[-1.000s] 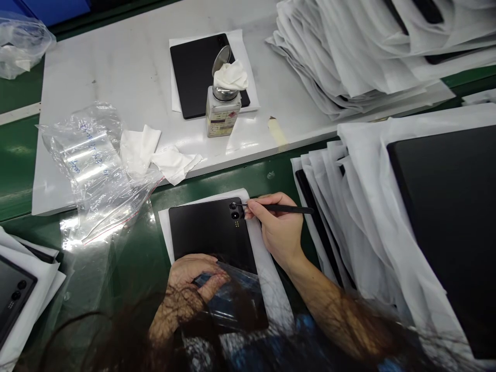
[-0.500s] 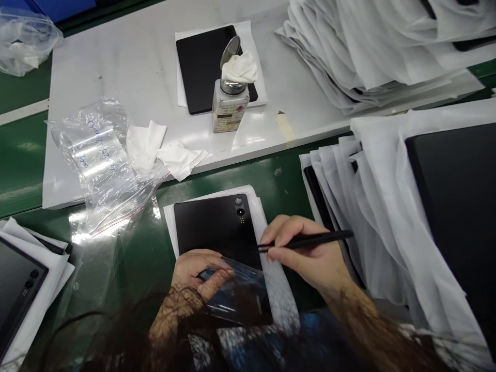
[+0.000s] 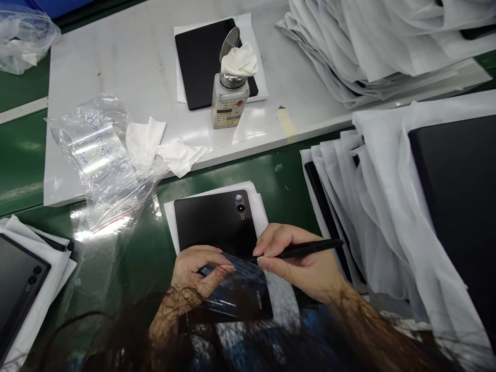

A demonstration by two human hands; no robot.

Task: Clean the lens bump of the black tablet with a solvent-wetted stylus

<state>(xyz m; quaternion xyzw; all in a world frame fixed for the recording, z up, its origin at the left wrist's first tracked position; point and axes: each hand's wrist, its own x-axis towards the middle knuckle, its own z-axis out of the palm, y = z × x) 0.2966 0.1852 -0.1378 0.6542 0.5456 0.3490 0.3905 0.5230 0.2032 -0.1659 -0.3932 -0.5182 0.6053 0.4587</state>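
A black tablet (image 3: 213, 232) lies face down on a white sheet (image 3: 172, 227), its camera module (image 3: 240, 204) at the upper right corner. A clear film (image 3: 242, 289) covers the tablet's lower part. My left hand (image 3: 196, 274) pinches the film's raised edge. In my right hand (image 3: 298, 263) is a slim black stylus (image 3: 310, 249), its tip at the film's upper edge, near my left fingers. Strands of hair hang across the bottom of the view and partly hide my forearms.
Stacks of dark tablets interleaved with white sheets (image 3: 372, 206) fill the right. Behind stand a dispenser bottle (image 3: 228, 101) holding a wipe, another tablet (image 3: 205, 62), and a plastic zip bag (image 3: 103, 160) on a white board (image 3: 116, 67). A further tablet (image 3: 19, 284) lies at lower left.
My right hand has moved from the camera module down to the film's edge, carrying the stylus with it. My left hand stays at the film, and the view has shifted slightly.
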